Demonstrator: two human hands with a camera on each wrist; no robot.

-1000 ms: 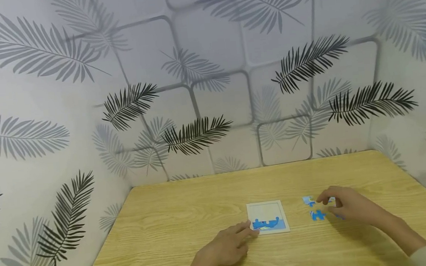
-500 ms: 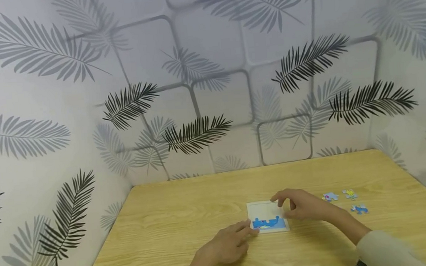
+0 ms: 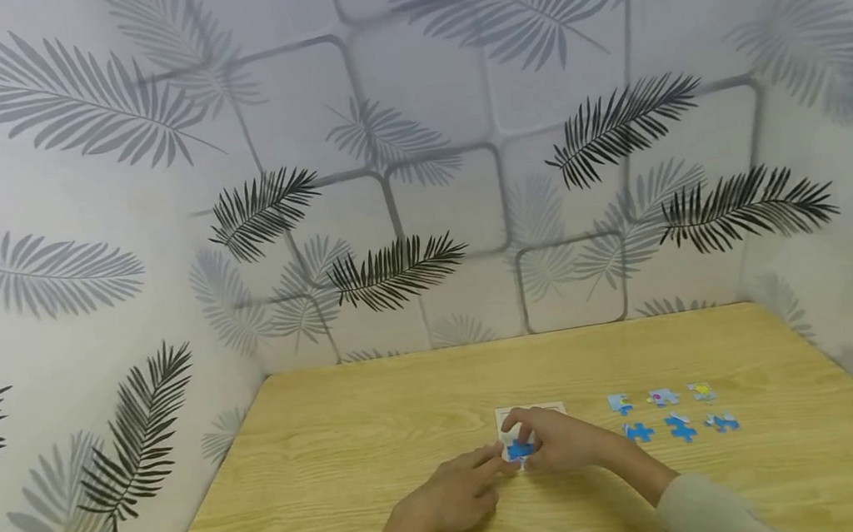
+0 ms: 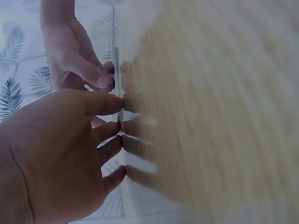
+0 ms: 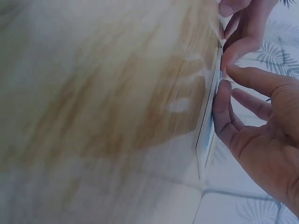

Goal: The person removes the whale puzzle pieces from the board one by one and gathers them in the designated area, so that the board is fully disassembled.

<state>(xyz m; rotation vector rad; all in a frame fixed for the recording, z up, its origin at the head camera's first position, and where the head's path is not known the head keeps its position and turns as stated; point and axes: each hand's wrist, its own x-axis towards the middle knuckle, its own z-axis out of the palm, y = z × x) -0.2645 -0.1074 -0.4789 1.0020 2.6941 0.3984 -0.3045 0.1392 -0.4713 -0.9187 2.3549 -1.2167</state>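
Observation:
A small white-framed puzzle board (image 3: pixel 550 407) lies on the wooden table, with joined blue jigsaw pieces (image 3: pixel 518 451) along its near side. My left hand (image 3: pixel 459 487) rests at the board's near left corner; in the left wrist view its fingers (image 4: pixel 110 103) are stretched out, tips on the table and at the board's edge. Over the board is my right hand (image 3: pixel 560 439), partly hiding the joined pieces. Its fingertips touch down on the board in the right wrist view, with thumb (image 5: pixel 254 78) and bent forefinger a little apart. No loose piece shows between them.
To the right of the board, several loose jigsaw pieces (image 3: pixel 680 427) lie in two rows, blue ones nearer and paler ones behind. The wooden table (image 3: pixel 378 412) meets a leaf-patterned wall (image 3: pixel 459 297) at its back edge.
My right hand has moved left from over the loose pieces to the board, uncovering both rows. It has lowered onto the joined pieces. My left hand has stayed at the board's corner.

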